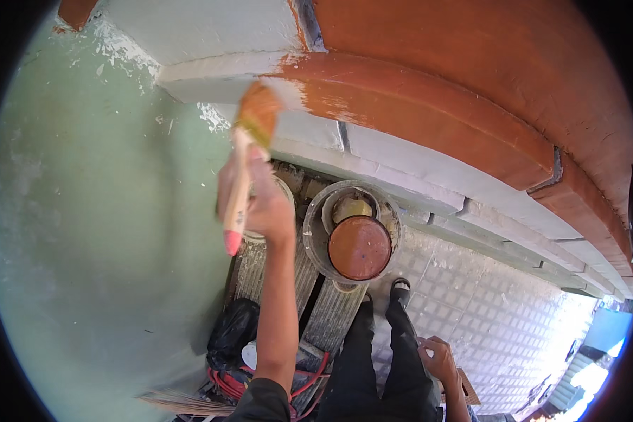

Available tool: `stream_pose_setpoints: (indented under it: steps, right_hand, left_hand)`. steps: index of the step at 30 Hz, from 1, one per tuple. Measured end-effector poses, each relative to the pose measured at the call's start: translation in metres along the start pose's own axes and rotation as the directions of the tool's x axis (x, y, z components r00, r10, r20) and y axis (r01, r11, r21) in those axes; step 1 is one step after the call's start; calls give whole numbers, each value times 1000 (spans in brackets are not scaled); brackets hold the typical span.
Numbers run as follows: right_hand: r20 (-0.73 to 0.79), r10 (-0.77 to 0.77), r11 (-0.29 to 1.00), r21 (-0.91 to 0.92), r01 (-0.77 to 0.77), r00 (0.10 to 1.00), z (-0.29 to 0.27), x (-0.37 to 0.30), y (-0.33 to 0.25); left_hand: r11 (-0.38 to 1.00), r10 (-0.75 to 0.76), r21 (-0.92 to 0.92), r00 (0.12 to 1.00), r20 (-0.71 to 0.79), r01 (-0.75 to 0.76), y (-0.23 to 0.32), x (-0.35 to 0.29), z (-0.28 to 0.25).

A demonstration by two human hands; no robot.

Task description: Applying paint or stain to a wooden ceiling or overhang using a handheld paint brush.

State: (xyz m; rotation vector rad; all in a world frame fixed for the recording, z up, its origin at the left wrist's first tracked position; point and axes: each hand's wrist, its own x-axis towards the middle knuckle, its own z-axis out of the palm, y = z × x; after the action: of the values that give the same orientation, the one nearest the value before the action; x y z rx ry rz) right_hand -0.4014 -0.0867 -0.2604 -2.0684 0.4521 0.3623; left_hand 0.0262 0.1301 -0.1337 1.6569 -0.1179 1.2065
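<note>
My left hand (260,204) is raised and closed around a paintbrush (239,190) with a pale wooden handle and a red tip. Its bristles (260,109), coated orange-brown, meet or nearly meet the ledge (225,70) where wet-looking orange-brown paint (429,105) gives way to white; motion blurs them. Below stands a round translucent tub (313,246) holding a container of orange-brown paint (359,247) and a smaller cup with something yellowish (352,206). Down by my right thigh, my right hand (439,360) has its fingers curled; what they hold, if anything, is unclear.
A pale green wall (98,232) runs along the left. The tub rests on a slatted wooden bench (313,302); another round container is partly hidden behind my left hand. A black bag (233,330), red hose (228,385) and straw-like bristles (183,402) lie nearby. Tiled floor (471,302) stretches right.
</note>
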Motion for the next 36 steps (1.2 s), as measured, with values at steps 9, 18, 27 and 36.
stream_pose_setpoints:
  steps: [9, 18, 27, 36]
  right_hand:
    - [-45, 11, 1000, 15, -10, 999, 12, -9, -9]
    - [-45, 36, 999, 32, -35, 998, 19, -14, -6]
    - [-65, 87, 996, -12, -88, 994, 12, -24, -13]
    - [-90, 59, 998, -4, -59, 994, 8, -26, -13]
  left_hand:
    - [960, 243, -227, 895, 373, -165, 98, -98, 29]
    - [922, 264, -331, 952, 153, -202, 5, -37, 17]
    - [980, 178, 25, 929, 325, -196, 63, -90, 26]
    - [988, 104, -148, 905, 414, -46, 63, -77, 18]
